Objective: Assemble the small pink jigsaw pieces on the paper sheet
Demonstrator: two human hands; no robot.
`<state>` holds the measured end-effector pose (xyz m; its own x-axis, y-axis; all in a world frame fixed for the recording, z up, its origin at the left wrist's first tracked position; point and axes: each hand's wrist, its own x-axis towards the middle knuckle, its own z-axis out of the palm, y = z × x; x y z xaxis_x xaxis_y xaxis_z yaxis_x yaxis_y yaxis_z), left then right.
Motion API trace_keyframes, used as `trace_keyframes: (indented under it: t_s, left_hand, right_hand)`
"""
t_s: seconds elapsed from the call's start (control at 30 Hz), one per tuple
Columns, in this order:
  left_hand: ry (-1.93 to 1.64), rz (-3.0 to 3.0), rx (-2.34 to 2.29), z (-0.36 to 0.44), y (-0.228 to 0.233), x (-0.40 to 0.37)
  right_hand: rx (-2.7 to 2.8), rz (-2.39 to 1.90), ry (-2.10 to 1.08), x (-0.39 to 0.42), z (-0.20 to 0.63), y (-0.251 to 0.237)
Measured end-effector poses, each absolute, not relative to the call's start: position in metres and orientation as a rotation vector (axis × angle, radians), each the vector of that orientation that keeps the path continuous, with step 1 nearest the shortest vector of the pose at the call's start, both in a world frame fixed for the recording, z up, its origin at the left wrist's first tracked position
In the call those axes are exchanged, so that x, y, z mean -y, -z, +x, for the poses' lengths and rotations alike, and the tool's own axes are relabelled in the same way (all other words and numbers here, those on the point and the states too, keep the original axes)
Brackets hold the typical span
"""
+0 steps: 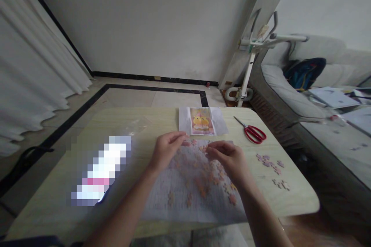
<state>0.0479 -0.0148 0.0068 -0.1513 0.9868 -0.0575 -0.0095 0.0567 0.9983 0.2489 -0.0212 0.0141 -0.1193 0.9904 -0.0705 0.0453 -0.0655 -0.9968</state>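
Observation:
Many small orange, pink and yellow jigsaw puzzle pieces point(202, 191) lie scattered over a whitish sheet point(162, 200) on the table. My left hand point(168, 148) is at the sheet's far left, thumb and forefinger pinched together; what sits between them is too small to make out. Opposite it, my right hand point(230, 158) pinches a pale orange puzzle piece point(203, 148) at its fingertips, just above the sheet. Past both hands lies a clear-fronted packet point(201, 121) with a yellow cartoon picture. Some blur softens the pieces near the hands.
Red-handled scissors point(254, 134) lie at the table's far right. Nearer are purple and pale puzzle pieces point(268, 162). A blurred-out bright screen point(104, 171) rests on the wooden table point(136, 185) at left, with clear plastic film point(136, 125) beyond. A sofa point(290, 108) stands right.

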Motion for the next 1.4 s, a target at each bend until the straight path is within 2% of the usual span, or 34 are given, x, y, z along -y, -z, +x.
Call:
trace_keyframes:
  t_s: [0.4,0.8,1.1,1.4]
  left_hand:
    - [-1.298,1.174,-1.395,0.047,-0.012,0.016]
    - [-1.465,1.149,-1.509,0.032,0.001,0.006]
    - [-1.434,1.251,-1.522,0.035,0.000,0.007]
    - [-1.444,1.316,-1.653,0.027,0.004,0.003]
  right_hand:
    - [1.438,-1.374,-1.196,0.039,0.278,-0.012]
    - [1.510,-1.524,-1.074,0.075,0.307,-0.016]
    - [1.937,-1.447,-0.905,0.103,0.290,-0.005]
    - [2.169,-1.445,-0.902,0.095,0.291,-0.007]
